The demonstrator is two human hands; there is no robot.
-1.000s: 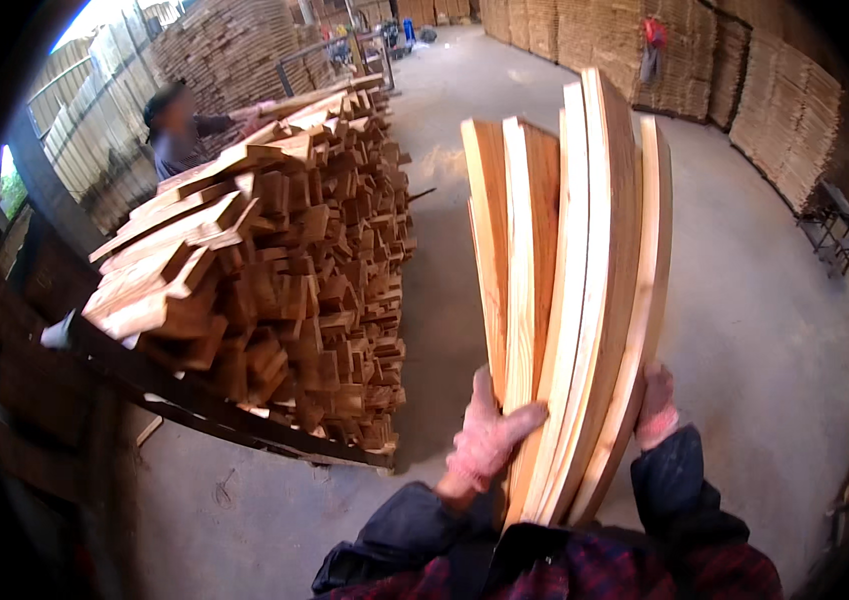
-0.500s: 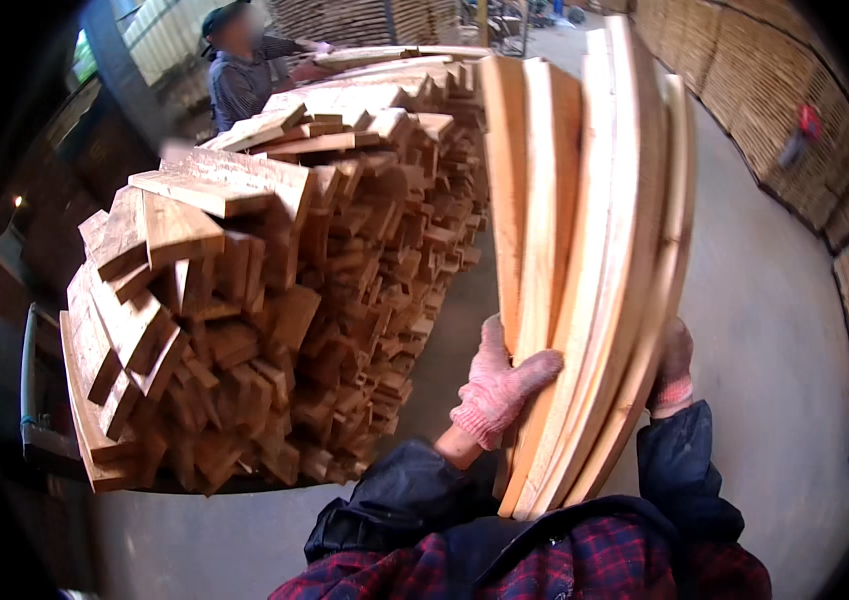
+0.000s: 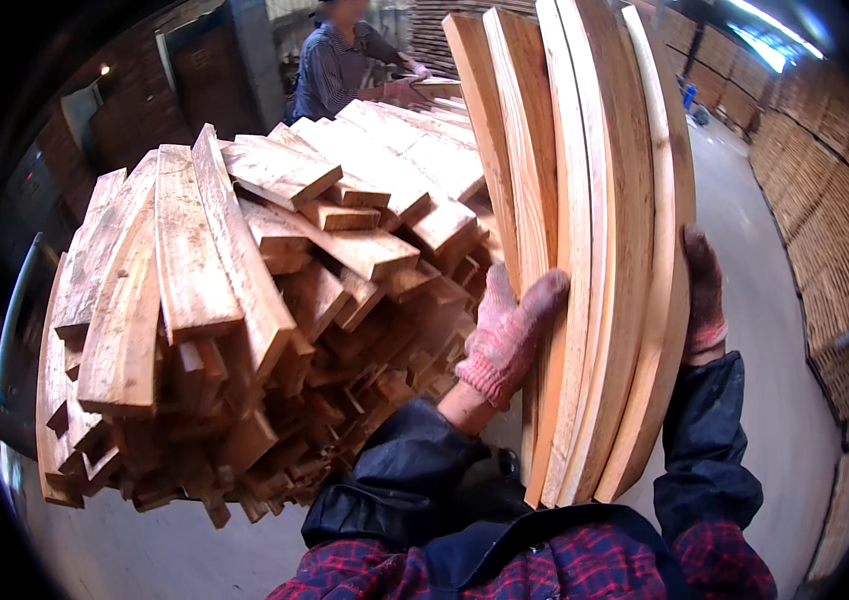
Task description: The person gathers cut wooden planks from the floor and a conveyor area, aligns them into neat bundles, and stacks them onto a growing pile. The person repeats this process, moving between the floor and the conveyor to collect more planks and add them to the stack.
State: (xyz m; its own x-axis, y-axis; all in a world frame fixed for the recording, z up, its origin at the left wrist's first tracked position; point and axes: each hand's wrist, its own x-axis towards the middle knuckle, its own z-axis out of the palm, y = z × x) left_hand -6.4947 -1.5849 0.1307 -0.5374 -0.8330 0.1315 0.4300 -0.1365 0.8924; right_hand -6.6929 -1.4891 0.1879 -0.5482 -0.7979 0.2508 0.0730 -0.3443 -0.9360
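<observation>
A bundle of several long wooden boards [image 3: 595,250] stands nearly upright in front of my chest, pressed between my two gloved hands. My left hand [image 3: 513,335], in a pink knitted glove, grips the left side of the bundle with the thumb laid across the nearest board. On the opposite side my right hand [image 3: 705,295] holds the outermost board, its fingers partly behind the wood. The lower ends of the boards reach down to my jacket. To the left lies a large pile of loose boards [image 3: 200,250], stacked crosswise and uneven.
Beyond the pile a co-worker [image 3: 340,65] in a striped shirt reaches over more boards. Tall stacks of slatted wood [image 3: 825,200] line the right side. Concrete floor [image 3: 770,400] runs between those stacks and me. A curved metal bar [image 3: 13,340] stands by the pile's left end.
My view has tilted up and shifted, so the pile's top boards and the co-worker show more. Both hands still hold the bundle, and my right hand shows more plainly on its outer side.
</observation>
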